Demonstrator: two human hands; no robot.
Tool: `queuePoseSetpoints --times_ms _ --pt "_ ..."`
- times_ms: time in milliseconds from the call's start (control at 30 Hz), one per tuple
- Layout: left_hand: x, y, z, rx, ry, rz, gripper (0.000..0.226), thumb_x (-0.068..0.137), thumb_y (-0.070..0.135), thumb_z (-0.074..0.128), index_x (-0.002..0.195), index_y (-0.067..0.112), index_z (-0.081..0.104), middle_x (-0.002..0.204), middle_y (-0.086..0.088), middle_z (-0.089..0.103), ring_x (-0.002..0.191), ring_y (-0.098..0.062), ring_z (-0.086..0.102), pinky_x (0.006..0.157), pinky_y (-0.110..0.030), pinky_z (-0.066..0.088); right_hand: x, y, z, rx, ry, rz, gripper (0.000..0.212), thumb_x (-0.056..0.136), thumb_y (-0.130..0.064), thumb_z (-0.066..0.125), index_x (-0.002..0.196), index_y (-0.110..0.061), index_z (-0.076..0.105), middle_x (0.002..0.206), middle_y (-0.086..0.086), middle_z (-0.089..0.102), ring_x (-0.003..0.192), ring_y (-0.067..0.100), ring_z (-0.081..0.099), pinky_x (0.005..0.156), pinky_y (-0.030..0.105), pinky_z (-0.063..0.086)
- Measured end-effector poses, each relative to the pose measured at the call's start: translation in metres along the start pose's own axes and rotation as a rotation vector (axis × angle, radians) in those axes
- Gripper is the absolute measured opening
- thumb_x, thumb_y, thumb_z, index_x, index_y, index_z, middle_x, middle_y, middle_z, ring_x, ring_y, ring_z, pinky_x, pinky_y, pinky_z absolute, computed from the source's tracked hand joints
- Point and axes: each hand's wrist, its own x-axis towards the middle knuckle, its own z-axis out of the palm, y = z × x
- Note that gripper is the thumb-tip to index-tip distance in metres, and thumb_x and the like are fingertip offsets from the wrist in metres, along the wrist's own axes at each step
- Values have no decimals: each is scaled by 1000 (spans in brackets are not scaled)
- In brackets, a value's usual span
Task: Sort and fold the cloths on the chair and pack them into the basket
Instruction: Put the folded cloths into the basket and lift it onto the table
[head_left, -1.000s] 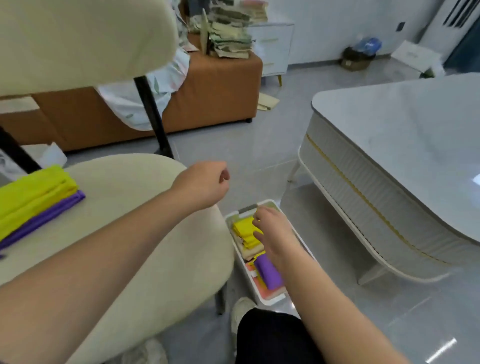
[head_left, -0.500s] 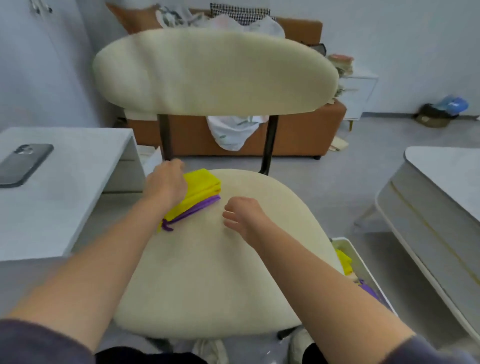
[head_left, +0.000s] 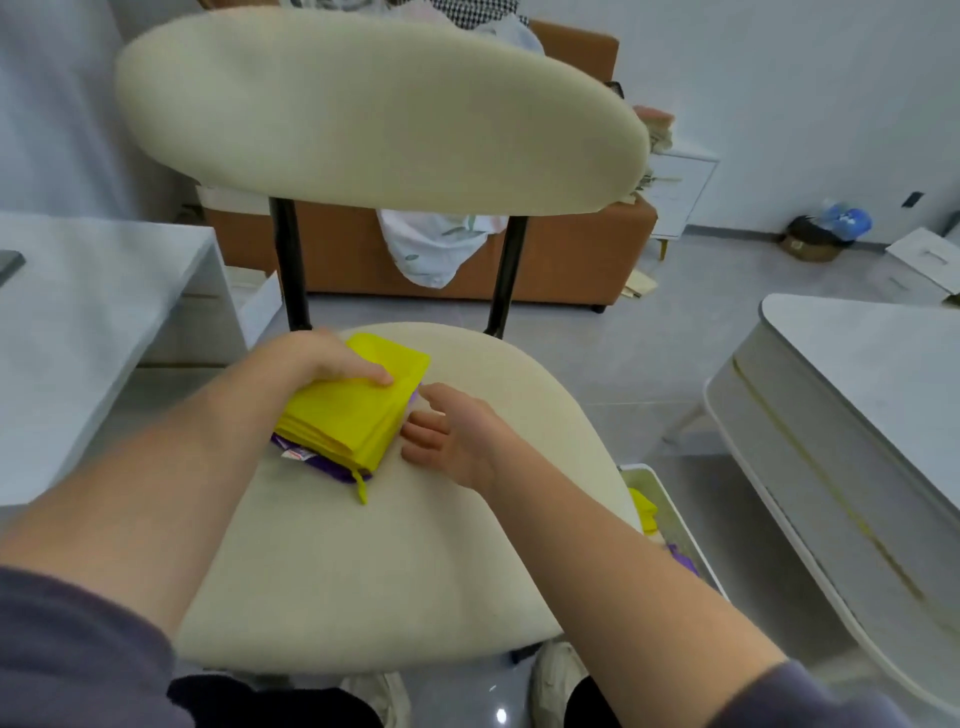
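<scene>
**Two hands on one stack: pick-up step in hand**

Item 1. Stack of folded bright yellow cloths (head_left: 358, 415), lying on a folded purple cloth (head_left: 324, 464) at the rear left of the cream upholstered chair seat (head_left: 415, 561). A yellow hanging loop trails off the near corner.

Item 2. Left hand (head_left: 317, 364), curled over the stack's rear left corner with the thumb pressed flat on top. The other fingers are hidden behind the knuckles.

Item 3. Right hand (head_left: 454, 439), fingers straight and spread, holding nothing. The tips are just beside the stack's right edge; contact cannot be confirmed.

Item 4. White plastic basket (head_left: 675, 512), on the floor at the seat's right, mostly hidden by the seat and forearm. A yellow piece and a purple piece show inside.

Step, as judged: folding looks done for this pile, and it is being gathered for the basket. Packing is partly done.

Next move calls for the right fingers to slide under the purple layer, so both colours lift as one block. The block should be kept level and squeezed lightly, or the folds may slip apart. It then goes right and down into the basket's free space.
</scene>
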Motion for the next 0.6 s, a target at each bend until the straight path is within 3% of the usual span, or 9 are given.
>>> queuePoseSetpoints --times_ms 67,167,233,300,367,467,600 --pt "-10 11 8 -102 -66 0 100 75 58 67 147 4 22 149 -15 30 129 -34 40 101 -40 40 1 4 -5 -53 21 5 42 90 -28 60 124 -5 48 95 14 55 73 18 54 66 35 49" --pt "-17 31 26 -469 -253 27 85 72 62 67 134 9 45 131 -13 54 114 -32 55 98 -43 45 -4 3 -26 -54 89 -16 52 85 -29 69 127 -6 49 122 14 61 101 28 63 82 45 52" --pt "-20 52 41 -754 -346 56 70 73 64 66 118 11 61 115 -12 65 104 -30 63 96 -44 49 -10 -3 -52 -9 138 -43 50 84 -24 71 127 -5 52 123 15 62 108 30 62 86 46 51" --pt "-26 79 58 -915 -396 117 44 80 54 62 99 14 66 100 -11 66 90 -26 63 88 -39 53 -21 -11 -85 66 173 -73 47 86 -20 69 127 -5 53 124 16 61 111 31 60 91 47 49" --pt "-35 111 77 -967 -483 160 25 89 38 56 98 15 61 101 -13 63 89 -27 61 81 -37 53 -34 -19 -121 150 179 -93 43 88 -20 66 126 -6 54 125 16 61 110 32 60 92 48 47" --pt "-50 163 105 -981 -622 221 29 95 30 51 114 10 59 111 -13 64 95 -26 63 76 -38 51 -55 -31 -177 266 196 -132 28 91 -22 60 115 -8 58 112 14 67 90 28 64 82 46 50" --pt "-57 232 147 -1001 -671 351 19 94 23 54 104 8 62 91 -6 70 80 -19 66 72 -35 55 -75 -39 -254 390 235 -211 21 95 -25 53 105 -9 63 88 9 73 79 23 68 65 37 58"
